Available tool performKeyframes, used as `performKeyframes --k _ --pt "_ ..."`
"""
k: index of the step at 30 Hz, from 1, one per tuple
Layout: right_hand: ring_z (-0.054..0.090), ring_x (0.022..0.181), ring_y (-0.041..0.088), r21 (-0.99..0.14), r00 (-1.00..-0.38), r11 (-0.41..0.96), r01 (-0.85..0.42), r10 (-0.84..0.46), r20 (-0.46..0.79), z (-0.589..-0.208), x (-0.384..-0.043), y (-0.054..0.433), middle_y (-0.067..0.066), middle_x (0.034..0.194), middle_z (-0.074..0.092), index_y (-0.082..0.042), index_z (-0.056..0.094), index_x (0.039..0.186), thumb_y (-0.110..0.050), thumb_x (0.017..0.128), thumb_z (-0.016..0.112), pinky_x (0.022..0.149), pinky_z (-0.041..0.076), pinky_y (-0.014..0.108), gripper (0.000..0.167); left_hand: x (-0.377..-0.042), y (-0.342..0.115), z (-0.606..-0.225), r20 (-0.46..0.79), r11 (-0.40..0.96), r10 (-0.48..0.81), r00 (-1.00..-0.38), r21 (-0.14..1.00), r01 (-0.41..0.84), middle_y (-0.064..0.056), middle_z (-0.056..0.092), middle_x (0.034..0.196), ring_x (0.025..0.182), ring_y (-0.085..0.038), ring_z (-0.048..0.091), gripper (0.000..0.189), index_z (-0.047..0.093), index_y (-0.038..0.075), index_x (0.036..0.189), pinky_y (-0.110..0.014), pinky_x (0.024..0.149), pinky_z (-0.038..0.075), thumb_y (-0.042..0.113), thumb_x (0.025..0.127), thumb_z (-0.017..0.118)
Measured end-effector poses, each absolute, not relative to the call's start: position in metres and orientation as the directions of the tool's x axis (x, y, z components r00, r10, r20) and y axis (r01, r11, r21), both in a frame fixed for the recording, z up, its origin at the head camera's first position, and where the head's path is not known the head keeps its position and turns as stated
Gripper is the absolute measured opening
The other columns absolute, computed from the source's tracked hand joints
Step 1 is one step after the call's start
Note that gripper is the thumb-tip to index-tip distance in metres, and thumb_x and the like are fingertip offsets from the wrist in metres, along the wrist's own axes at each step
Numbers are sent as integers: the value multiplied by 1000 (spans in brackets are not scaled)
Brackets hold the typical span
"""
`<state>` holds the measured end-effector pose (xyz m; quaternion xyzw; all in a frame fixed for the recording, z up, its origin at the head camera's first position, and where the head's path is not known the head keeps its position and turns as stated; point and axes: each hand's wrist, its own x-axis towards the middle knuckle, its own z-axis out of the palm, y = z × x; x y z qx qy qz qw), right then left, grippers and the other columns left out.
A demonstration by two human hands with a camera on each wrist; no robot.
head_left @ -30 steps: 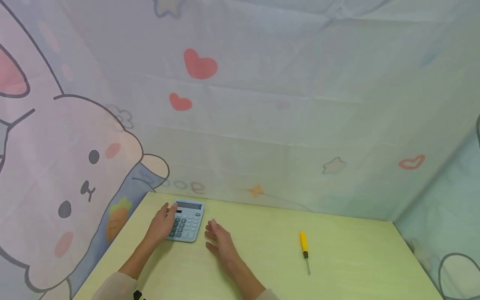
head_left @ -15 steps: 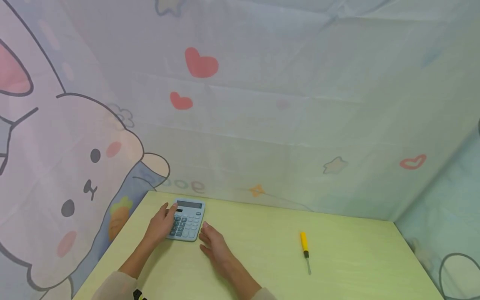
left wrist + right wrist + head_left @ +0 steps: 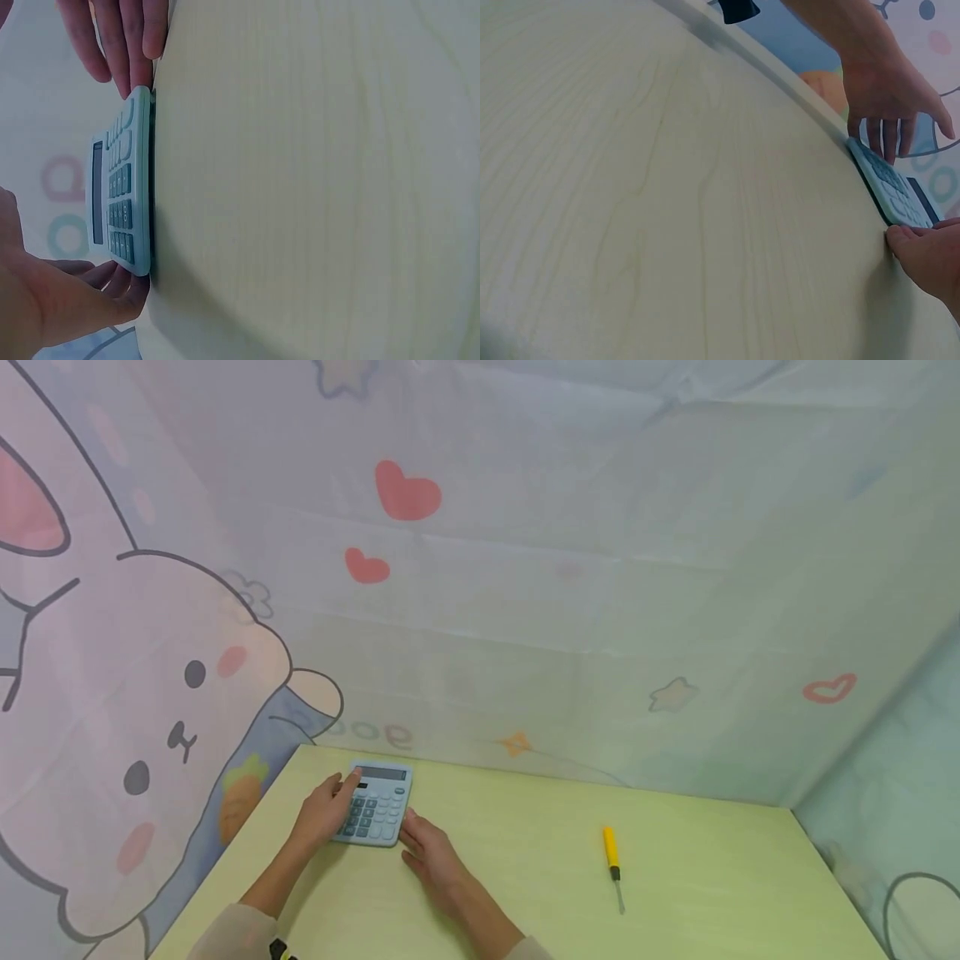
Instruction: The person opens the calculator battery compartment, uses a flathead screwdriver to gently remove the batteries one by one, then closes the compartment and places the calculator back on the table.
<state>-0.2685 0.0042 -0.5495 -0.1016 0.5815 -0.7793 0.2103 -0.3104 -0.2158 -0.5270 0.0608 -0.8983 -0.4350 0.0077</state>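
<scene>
A light blue calculator (image 3: 381, 810) lies flat near the back left of the table, its dark display toward the back wall. My left hand (image 3: 322, 812) stands along its left side, fingertips at the edge. In the right wrist view that left hand (image 3: 889, 94) has straight fingers, with the thumb spread away from the calculator. My right hand (image 3: 437, 858) is at the opposite side. Its extended fingers touch the calculator's right edge in the left wrist view, where the right hand (image 3: 124, 37) comes down from the top. Neither hand is curled round the calculator.
A screwdriver (image 3: 611, 856) with a yellow handle lies on the right half of the pale yellow-green table (image 3: 697, 877), tip toward the front. Behind the table hangs a printed cloth (image 3: 525, 610) with a rabbit and hearts.
My right hand has moved left, from a gap beside the calculator to its right edge. The left hand and the calculator have stayed about where they were.
</scene>
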Motion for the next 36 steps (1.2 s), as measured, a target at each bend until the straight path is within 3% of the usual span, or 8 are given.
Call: performKeyframes --k 8,19,28,36 --pt "32 155 44 -945 -887 -229 233 -448 -110 -551 -280 15 31 165 35 13 25 160 -58 106 53 127 24 56 94 -313 -211 -526 -47 637 -147 -988 760 -131 -36 41 158 146 -55 39 102 33 -13 158 -66 118 34 74 106 26" --pt "44 145 44 -948 -901 -226 226 -419 -115 -544 -278 24 30 152 46 13 40 152 -54 106 54 121 36 59 82 -308 -207 -525 -21 599 -156 -988 793 -112 -33 50 153 141 -54 46 99 45 -10 154 -66 115 38 75 106 29" --pt "57 124 35 -925 -921 -268 271 -353 -168 -545 -284 31 28 136 50 13 46 145 -49 104 61 109 50 54 75 -301 -188 -522 23 616 -174 -984 783 -90 -35 58 143 133 -54 54 91 52 -11 148 -65 109 44 69 109 32" --pt "61 122 33 -947 -917 -197 253 -361 -170 -543 -290 41 25 131 61 10 58 136 -45 104 63 105 53 51 64 -299 -176 -517 48 621 -188 -981 780 -81 -32 62 140 131 -50 57 89 55 -10 146 -62 109 45 68 108 37"
